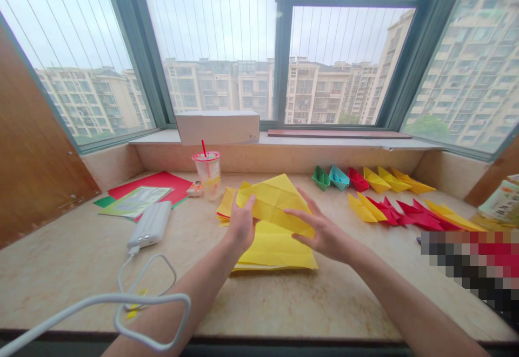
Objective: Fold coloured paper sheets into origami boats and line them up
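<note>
Creased yellow sheet (275, 201), center of the frame, held tilted above a yellow paper stack (279, 246) that lies on the stone surface (324, 303). The left hand (242, 219) grips the sheet's left edge, thumb on the near face, fingers closed on the paper. The right hand (326, 235) lies against the sheet's right part, fingers spread and open; whether they pinch the paper cannot be told. Just left of the sheet, partly hidden by it, lies a smaller pile of yellow and red paper (225, 205).

Left of center: a lidded plastic cup (208, 173) with a red straw (204, 148), standing upright, a small packet (195, 189) beside it. Farther left, red and green sheets (162, 184) under a clear packet (140, 200); nearer, a white power bank (150, 223), from which a white cable (152, 298) loops into the lower left of the frame, near small yellow scraps (133, 311).

Right of center: a back row of folded paper boats, green (321, 178), blue (339, 177), red (358, 179) and yellow (376, 179); in front, more yellow and red folded pieces (391, 211). Right edge: a partly visible printed package (503, 200) above a pixelated area. Behind the surface, a white box (218, 128) rests on the window ledge (324, 141).
</note>
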`<state>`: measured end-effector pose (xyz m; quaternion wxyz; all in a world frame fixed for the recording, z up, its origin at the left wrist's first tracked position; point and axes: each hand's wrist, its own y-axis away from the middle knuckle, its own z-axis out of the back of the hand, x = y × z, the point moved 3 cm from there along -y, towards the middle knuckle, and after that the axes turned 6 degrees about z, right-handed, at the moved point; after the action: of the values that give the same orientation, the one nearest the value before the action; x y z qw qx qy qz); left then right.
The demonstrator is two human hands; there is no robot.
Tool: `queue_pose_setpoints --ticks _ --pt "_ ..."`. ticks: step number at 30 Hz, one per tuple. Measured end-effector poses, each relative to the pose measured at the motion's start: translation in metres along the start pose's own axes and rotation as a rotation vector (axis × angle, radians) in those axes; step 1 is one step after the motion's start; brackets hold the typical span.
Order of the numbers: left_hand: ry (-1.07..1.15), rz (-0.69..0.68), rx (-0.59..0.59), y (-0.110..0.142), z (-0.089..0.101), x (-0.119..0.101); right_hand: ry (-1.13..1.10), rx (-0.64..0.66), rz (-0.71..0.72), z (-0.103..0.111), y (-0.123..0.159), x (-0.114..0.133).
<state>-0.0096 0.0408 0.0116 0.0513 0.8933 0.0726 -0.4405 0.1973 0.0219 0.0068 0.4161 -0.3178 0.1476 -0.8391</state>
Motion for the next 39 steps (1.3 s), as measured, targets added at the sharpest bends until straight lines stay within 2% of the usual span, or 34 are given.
queue_pose_setpoints --ticks 3,6,11,14,16,20,24,30,35,39 --pt "0.001 0.058 0.018 0.0 0.0 0.001 -0.054 -0.038 0.015 0.003 -0.001 -0.004" --pt "-0.027 0.09 0.062 0.002 0.0 0.001 -0.128 -0.132 -0.006 0.007 -0.004 -0.008" --pt "-0.067 0.009 0.349 0.013 -0.01 -0.002 -0.267 -0.314 -0.087 0.013 -0.008 -0.012" --pt "-0.114 -0.032 0.429 0.018 -0.015 -0.001 -0.373 -0.392 -0.151 0.018 -0.008 -0.017" --pt "-0.132 -0.046 0.434 0.018 -0.015 0.001 -0.399 -0.413 -0.166 0.02 -0.008 -0.02" --pt "-0.127 -0.075 0.341 0.009 -0.009 0.002 -0.38 -0.413 -0.133 0.021 -0.007 -0.019" --pt "-0.098 -0.079 0.275 0.005 -0.007 -0.002 -0.43 -0.48 -0.131 0.021 -0.007 -0.017" --pt "-0.061 -0.025 0.302 0.007 -0.007 -0.009 -0.528 -0.744 -0.169 0.028 -0.009 -0.024" --pt "-0.237 0.045 0.333 0.005 -0.007 -0.006 -0.46 -1.017 -0.158 0.041 -0.002 -0.036" --pt "-0.265 0.019 0.373 0.007 -0.009 0.0 -0.469 -1.093 -0.164 0.043 0.002 -0.041"
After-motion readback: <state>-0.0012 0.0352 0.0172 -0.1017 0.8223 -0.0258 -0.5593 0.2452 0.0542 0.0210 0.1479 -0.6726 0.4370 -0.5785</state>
